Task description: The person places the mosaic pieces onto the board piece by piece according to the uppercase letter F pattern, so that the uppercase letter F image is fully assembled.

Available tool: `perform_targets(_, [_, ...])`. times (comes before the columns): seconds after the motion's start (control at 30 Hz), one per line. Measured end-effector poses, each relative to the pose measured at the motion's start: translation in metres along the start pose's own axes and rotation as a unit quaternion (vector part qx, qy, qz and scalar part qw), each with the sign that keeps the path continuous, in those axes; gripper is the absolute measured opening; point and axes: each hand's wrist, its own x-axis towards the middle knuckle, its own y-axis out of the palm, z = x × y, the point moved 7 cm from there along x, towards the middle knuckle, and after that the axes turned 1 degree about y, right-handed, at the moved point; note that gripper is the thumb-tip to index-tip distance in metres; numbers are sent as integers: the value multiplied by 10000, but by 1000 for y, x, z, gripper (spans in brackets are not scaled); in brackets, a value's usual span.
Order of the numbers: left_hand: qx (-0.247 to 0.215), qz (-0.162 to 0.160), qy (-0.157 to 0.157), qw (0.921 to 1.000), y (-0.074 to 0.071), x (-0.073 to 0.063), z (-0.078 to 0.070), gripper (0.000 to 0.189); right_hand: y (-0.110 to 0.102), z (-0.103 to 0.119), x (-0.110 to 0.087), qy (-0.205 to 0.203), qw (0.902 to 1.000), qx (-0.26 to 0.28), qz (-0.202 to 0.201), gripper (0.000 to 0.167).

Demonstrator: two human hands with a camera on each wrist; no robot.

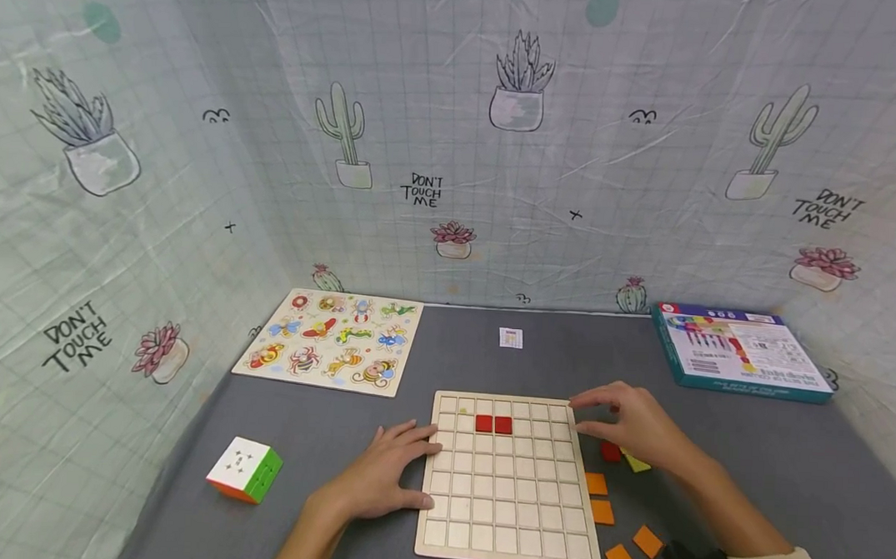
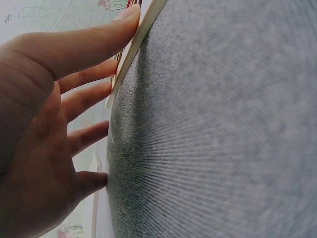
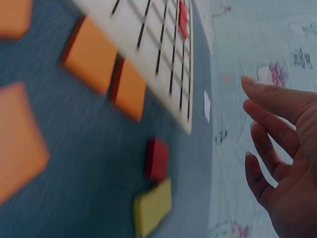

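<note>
A wooden grid board (image 1: 511,557) lies on the grey table. Two red square tiles, a left one (image 1: 483,424) and a right one (image 1: 503,425), sit side by side in its second row from the far edge. My left hand (image 1: 383,474) rests spread at the board's left side, fingertips and thumb right at the rim. Over the far right corner hovers my right hand (image 1: 633,421), its fingers loosely bent and nothing between them. Beneath it lie a red tile (image 3: 157,159) and a yellow tile (image 3: 152,206), partly covered by the hand in the head view.
Several orange tiles (image 1: 602,511) are scattered right of the board. A puzzle cube (image 1: 244,469) stands at the left. Farther back are an insect picture board (image 1: 333,333), a small white printed card (image 1: 510,338) and a flat box (image 1: 745,352). Printed curtains surround the table.
</note>
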Motion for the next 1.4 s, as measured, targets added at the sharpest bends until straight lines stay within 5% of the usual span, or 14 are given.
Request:
perform_targets(0.3, [-13,-60,60,10000,-1,-1,1,69,-2,-33,-33,227,9995,163,164,32])
perform_targets(0.7, [-46,24,0,10000,-1,-1,0,68,16,-56,-43,213,9995,-10,229,29])
perform_targets(1.4, [-45,-54,111,9999,-1,-1,-2,67,14,-46,-38,-36,9999,11,104,14])
